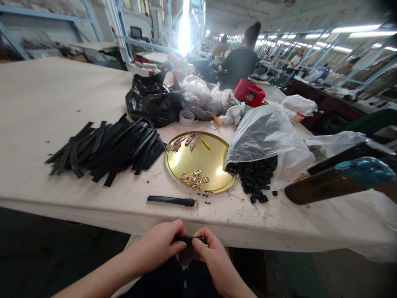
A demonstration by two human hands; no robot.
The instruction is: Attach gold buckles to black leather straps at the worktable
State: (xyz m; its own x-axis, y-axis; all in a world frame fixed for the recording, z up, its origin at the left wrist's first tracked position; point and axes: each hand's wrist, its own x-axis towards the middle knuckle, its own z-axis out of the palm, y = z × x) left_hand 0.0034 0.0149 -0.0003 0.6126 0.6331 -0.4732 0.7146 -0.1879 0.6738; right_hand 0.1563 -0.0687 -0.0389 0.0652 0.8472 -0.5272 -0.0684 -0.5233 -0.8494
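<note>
Workshop washed out by glare (184, 33); left hand (166, 244) and right hand (209, 248) pinch partly hidden black strip (188, 240); plastic bag (263, 132) covers tray (201, 159) edge.

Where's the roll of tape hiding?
In the head view, the roll of tape is on the table, just left of the middle, beside the shiny black plastic bag and behind the round gold tray.

Single head-worn view, forward and down over near hands and table, background rather hazy.
</note>
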